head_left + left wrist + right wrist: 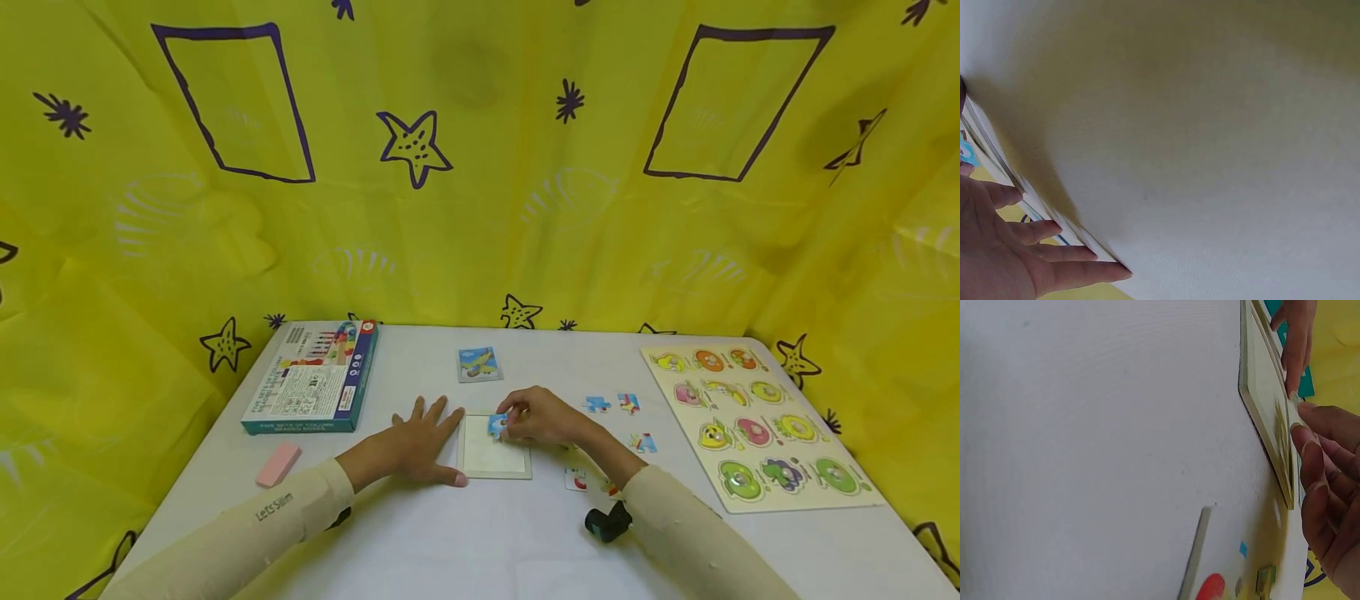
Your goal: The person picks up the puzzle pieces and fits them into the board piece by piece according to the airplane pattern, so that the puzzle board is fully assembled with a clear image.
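The thumb and fingers of the right hand [542,415] pinch a blue puzzle piece [497,427] over the upper part of a shallow pale tray [487,461], just below the centre of the head view. The left hand [422,443] has its fingers spread apart at the tray's left side. Loose pieces [597,404] lie to the right, a picture card [480,364] above. Farther out are a box [311,383] and pink block [278,465] at left, and a fruit board [795,502] at right.

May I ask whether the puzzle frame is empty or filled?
Empty where visible: the puzzle frame looks bare inside; the right hand pinches a puzzle piece.
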Demonstrator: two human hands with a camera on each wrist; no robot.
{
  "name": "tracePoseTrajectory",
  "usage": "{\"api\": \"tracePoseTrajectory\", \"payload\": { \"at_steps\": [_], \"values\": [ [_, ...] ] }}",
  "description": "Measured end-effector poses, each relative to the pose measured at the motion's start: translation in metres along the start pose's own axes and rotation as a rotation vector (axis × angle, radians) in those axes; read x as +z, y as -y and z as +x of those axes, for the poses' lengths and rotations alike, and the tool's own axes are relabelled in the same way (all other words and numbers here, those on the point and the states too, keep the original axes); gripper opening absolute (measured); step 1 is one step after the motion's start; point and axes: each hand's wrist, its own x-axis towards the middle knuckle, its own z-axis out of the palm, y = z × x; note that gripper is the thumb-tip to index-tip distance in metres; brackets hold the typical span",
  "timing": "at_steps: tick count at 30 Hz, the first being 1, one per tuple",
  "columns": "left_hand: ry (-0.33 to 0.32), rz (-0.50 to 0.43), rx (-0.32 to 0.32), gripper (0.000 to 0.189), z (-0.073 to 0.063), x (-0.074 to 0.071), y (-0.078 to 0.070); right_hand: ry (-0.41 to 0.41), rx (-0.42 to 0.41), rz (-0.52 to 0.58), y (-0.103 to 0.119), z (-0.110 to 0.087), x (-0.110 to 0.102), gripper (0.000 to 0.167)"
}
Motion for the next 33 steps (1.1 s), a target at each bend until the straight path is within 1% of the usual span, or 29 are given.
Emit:
{"api": "tracePoseTrajectory", "payload": {
  "at_steps": [6, 12, 13, 21, 28, 33],
  "values": [
    [0.002, 0.01, 0.002, 0.108, 0.001, 0.0, 0.001, -0.014, 0.002, 0.0, 0.003, 0.007, 0.006, 0.028],
    [0.001, 0.016, 0.008, 0.109, 0.0, -0.001, 0.0, -0.012, 0.044, -0.012, 0.007, 0.013, 0.01, 0.029],
    [0.0, 0.017, 0.007, 0.109, 0.0, -0.001, 0.0, -0.01, 0.056, -0.016, 0.009, 0.013, 0.011, 0.029],
    [0.005, 0.015, 0.005, 0.108, 0.0, 0.0, 0.001, -0.018, 0.066, -0.105, 0.017, 0.021, 0.018, 0.028],
    [0.006, 0.018, -0.003, 0.108, 0.001, 0.002, 0.002, -0.036, 0.115, -0.124, 0.021, 0.027, 0.023, 0.028],
    [0.002, 0.021, -0.002, 0.108, 0.001, 0.002, 0.002, -0.059, 0.143, -0.133, 0.022, 0.028, 0.023, 0.025]
  ]
}}
